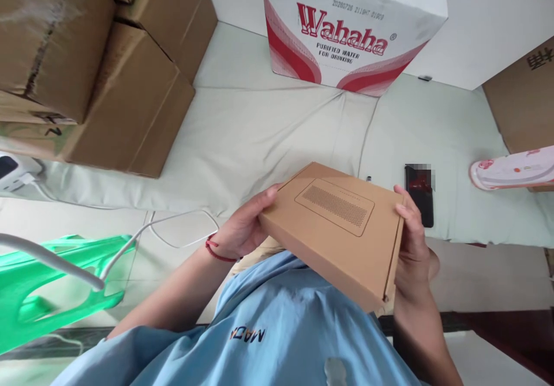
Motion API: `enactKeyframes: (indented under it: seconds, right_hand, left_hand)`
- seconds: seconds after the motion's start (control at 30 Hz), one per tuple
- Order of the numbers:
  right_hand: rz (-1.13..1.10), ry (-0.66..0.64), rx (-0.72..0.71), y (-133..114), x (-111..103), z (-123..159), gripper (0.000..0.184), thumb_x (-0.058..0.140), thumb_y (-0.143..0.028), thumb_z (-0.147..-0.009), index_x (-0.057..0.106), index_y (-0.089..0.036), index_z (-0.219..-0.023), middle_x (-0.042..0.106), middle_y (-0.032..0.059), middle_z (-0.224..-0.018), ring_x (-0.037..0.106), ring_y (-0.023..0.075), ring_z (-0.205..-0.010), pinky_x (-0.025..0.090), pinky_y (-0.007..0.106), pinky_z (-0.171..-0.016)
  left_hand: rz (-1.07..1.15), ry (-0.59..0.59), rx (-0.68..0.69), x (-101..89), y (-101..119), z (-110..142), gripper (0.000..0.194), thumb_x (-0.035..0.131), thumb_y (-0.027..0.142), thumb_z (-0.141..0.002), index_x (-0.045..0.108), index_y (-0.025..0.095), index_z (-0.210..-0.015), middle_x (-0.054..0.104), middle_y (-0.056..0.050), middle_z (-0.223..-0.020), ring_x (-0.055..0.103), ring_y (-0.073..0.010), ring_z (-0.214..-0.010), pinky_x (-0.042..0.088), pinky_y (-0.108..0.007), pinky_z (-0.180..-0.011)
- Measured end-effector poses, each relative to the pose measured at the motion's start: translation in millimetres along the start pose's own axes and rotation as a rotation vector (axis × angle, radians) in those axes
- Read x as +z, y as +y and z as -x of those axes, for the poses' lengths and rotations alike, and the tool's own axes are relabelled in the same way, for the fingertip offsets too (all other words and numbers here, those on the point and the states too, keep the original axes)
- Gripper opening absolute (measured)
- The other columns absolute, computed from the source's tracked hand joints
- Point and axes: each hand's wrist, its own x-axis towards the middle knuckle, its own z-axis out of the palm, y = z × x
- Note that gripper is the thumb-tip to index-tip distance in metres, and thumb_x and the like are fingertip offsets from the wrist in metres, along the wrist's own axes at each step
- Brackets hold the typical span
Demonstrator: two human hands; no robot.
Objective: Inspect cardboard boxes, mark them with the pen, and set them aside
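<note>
A flat brown cardboard box [311, 236] is held tilted in front of my blue shirt. Its top face carries a printed outline of a device with a dotted grille. My left hand [249, 224], with a red cord at the wrist, grips the box's left edge, thumb on the top corner. On the opposite edge my right hand [411, 233] is closed, fingertips showing over the rim. The undersides of both hands' grips are hidden by the box. Just beyond my right hand, a dark phone [420, 195] lies on the pale cloth [264, 120].
Brown cartons [130, 97] are stacked at the back left. A white and red Wahaba-style water carton [346, 34] printed "Wahaha" stands at the back. A green plastic stool [64, 282], white cable [160, 218] and power strip [17, 169] are at left. A pink patterned object [515, 167] lies right.
</note>
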Motion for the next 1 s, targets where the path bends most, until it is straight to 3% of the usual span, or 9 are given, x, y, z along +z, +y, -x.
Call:
enactKeyframes:
  seconds: [0.07, 0.17, 0.3, 0.47, 0.6, 0.7, 0.8, 0.87, 1.0]
  right_hand:
    - [-0.016, 0.056, -0.040, 0, 4, 1, 0.069, 0.087, -0.038, -0.090, 0.062, -0.048, -0.153, 0.041, -0.0002, -0.180, 0.039, 0.0339, -0.168, 0.042, 0.062, -0.131]
    - [-0.084, 0.117, 0.033, -4, 10, 3, 0.089, 0.089, -0.039, -0.090, 0.047, -0.045, -0.168, 0.046, 0.0070, -0.177, 0.050, 0.0354, -0.161, 0.055, 0.057, -0.120]
    - [-0.150, 0.114, 0.172, -8, 15, 0, 0.085, 0.091, -0.040, -0.090, 0.052, -0.039, -0.165, 0.069, 0.0120, -0.155, 0.074, 0.0341, -0.133, 0.067, 0.048, -0.097]
    - [-0.331, 0.158, 0.299, -4, 12, -10, 0.051, 0.071, -0.064, -0.100, 0.073, -0.030, -0.139, 0.084, 0.0099, -0.121, 0.083, 0.0316, -0.106, 0.068, 0.051, -0.092]
    - [-0.328, 0.088, 0.215, 6, 6, -4, 0.077, 0.076, -0.084, -0.086, 0.074, -0.027, -0.137, 0.080, 0.0133, -0.133, 0.079, 0.0363, -0.120, 0.065, 0.055, -0.102]
    - [-0.213, 0.090, 0.189, 12, 1, 7, 0.078, 0.093, -0.066, -0.080, 0.069, -0.027, -0.144, 0.079, 0.0140, -0.136, 0.075, 0.0344, -0.128, 0.061, 0.052, -0.109]
    - [-0.196, 0.098, 0.169, 16, -5, 14, 0.066, 0.092, -0.049, -0.086, 0.069, -0.026, -0.144, 0.081, 0.0132, -0.130, 0.076, 0.0319, -0.125, 0.059, 0.051, -0.112]
    - [-0.216, 0.093, 0.147, 15, -9, 16, 0.065, 0.093, -0.041, -0.087, 0.069, -0.027, -0.145, 0.079, 0.0126, -0.138, 0.071, 0.0322, -0.136, 0.058, 0.050, -0.115]
    - [-0.248, 0.112, 0.108, 5, -11, 14, 0.083, 0.097, -0.024, -0.079, 0.064, -0.035, -0.154, 0.066, 0.0057, -0.161, 0.053, 0.0295, -0.158, 0.051, 0.047, -0.126]
  left_hand:
    - [-0.010, -0.034, -0.007, 1.8, -1, -4, 0.051, 0.091, 0.035, -0.084, 0.079, 0.015, -0.130, 0.083, -0.011, -0.120, 0.078, -0.0265, -0.107, 0.061, -0.027, -0.084]
    - [0.036, -0.022, -0.021, 1.9, 0, -8, 0.051, 0.092, 0.030, -0.078, 0.080, 0.014, -0.125, 0.083, -0.010, -0.117, 0.077, -0.0214, -0.096, 0.061, -0.024, -0.079]
    - [0.087, 0.027, 0.002, 1.2, -5, -10, 0.045, 0.093, 0.031, -0.075, 0.081, 0.014, -0.115, 0.083, -0.009, -0.112, 0.076, -0.0206, -0.094, 0.062, -0.025, -0.081]
    - [-0.059, 0.053, 0.186, 5.1, -14, -9, 0.073, 0.100, 0.027, -0.070, 0.073, 0.026, -0.138, 0.075, -0.008, -0.143, 0.070, -0.0316, -0.134, 0.060, -0.033, -0.106]
    - [-0.236, 0.003, 0.365, 6.7, -19, -13, 0.090, 0.106, 0.022, -0.063, 0.070, 0.031, -0.145, 0.062, -0.008, -0.162, 0.056, -0.0343, -0.154, 0.050, -0.040, -0.125]
    - [-0.319, -0.088, 0.380, 6.2, -22, -14, 0.087, 0.103, 0.022, -0.070, 0.070, 0.030, -0.149, 0.064, -0.010, -0.161, 0.057, -0.0357, -0.153, 0.047, -0.045, -0.129]
    - [-0.351, -0.148, 0.416, 5.5, -25, -13, 0.081, 0.101, 0.021, -0.075, 0.071, 0.032, -0.150, 0.061, -0.008, -0.165, 0.052, -0.0362, -0.158, 0.040, -0.047, -0.135]
    - [-0.372, -0.170, 0.437, 4.8, -27, -12, 0.078, 0.099, 0.021, -0.079, 0.071, 0.035, -0.150, 0.056, -0.006, -0.171, 0.048, -0.0361, -0.162, 0.036, -0.049, -0.137]
    - [-0.461, -0.132, 0.514, 1.0, -28, -11, 0.069, 0.093, 0.018, -0.086, 0.073, 0.038, -0.149, 0.055, -0.003, -0.172, 0.040, -0.0327, -0.168, 0.030, -0.048, -0.141]
